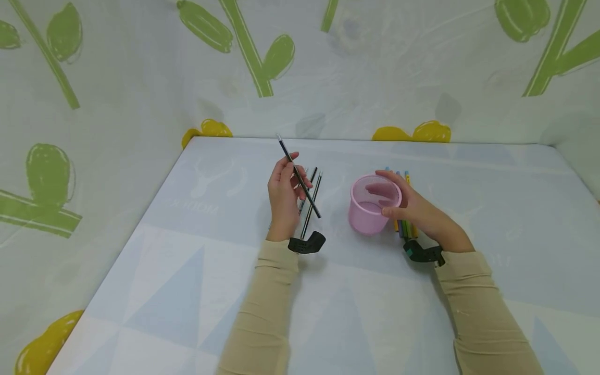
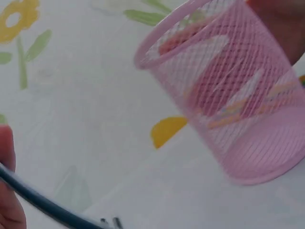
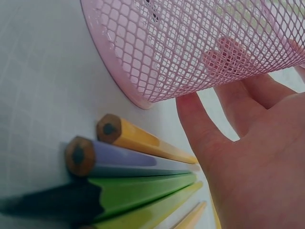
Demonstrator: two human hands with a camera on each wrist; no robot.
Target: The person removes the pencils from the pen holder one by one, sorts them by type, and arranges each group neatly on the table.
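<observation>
My left hand (image 1: pixel 284 200) pinches a dark pencil (image 1: pixel 307 194) between thumb and fingers, holding it slanted above the table. Below that hand lie several more dark pencils (image 1: pixel 311 209), partly covered by it. With fingers and thumb spread around its side, my right hand (image 1: pixel 419 212) grips a pink mesh pen cup (image 2: pixel 267 143). Nothing shows inside the cup. Whether its base touches the table I cannot tell. Several coloured pencils lie beneath the right hand, among them a purple pencil (image 3: pixel 128 157), a green pencil (image 3: pixel 147 188) and an orange one (image 3: pixel 147 143).
The table (image 1: pixel 164 271) has a pale cloth with blue triangles. Behind it and at the left hangs a whitish sheet (image 1: pixel 375 78) printed with green leaves and yellow shapes. Each wrist wears a black camera mount, such as the left mount (image 1: pixel 307 243).
</observation>
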